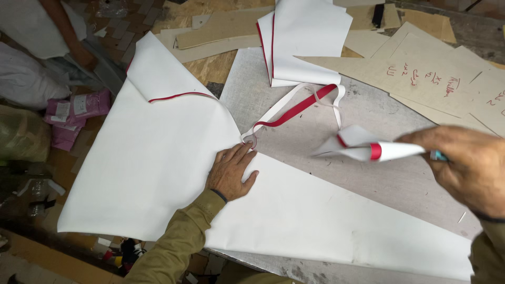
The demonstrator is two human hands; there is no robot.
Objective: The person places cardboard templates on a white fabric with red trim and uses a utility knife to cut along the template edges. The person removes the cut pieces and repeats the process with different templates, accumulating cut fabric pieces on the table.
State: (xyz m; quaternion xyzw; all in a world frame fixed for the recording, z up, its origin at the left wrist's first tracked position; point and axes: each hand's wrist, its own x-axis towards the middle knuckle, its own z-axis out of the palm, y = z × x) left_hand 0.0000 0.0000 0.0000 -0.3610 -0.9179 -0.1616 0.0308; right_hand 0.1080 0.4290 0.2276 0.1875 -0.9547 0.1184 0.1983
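Head view: left hand flat on white sheet, right hand gripping leftward-pointing strip.

Grey table under white sheet

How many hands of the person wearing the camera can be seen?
2. The left hand lies flat on the large white sheet. The right hand, at the right edge, holds a folded white piece with red trim above the table.
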